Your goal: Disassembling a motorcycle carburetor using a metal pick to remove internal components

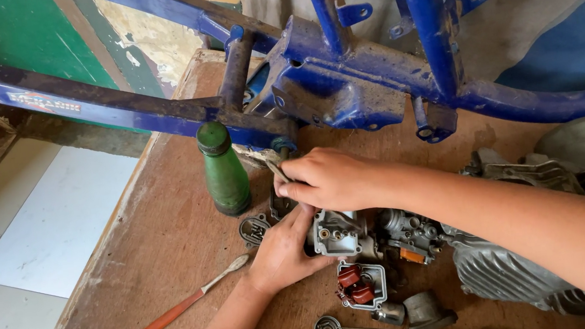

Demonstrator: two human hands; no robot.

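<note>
**Two hands on a carburettor body at a cluttered wooden worktop**

From the head camera, looking down: the brown wooden worktop (171, 240) carries a scatter of small engine parts. The left hand (283, 251) comes up from the bottom edge and rests against the grey cast-metal carburettor body (339, 235), its thumb pressed to the near side of the casting; the other fingers curl under and out of sight, so I cannot tell how firmly they close. The right hand (330, 179) reaches in from the right, lying just above the carburettor body, with its fingers (294, 186) pinched shut on a thin, dull metal tool (277, 169) whose tip points up and to the left.

Just left of the hands stands a dark green bottle with a round cap (223, 167), upright, cap on; what is in it cannot be seen. Below the carburettor body lies an open, shallow metal float bowl (375, 282) holding a reddish-brown float (354, 284). A toothbrush with an orange-red handle (184, 304) lies near the left wrist. A grey finned engine casting (503, 273) sits to the right, under the right forearm. Across the far side stretches a blue-painted tubular motorcycle frame (342, 81).
</note>
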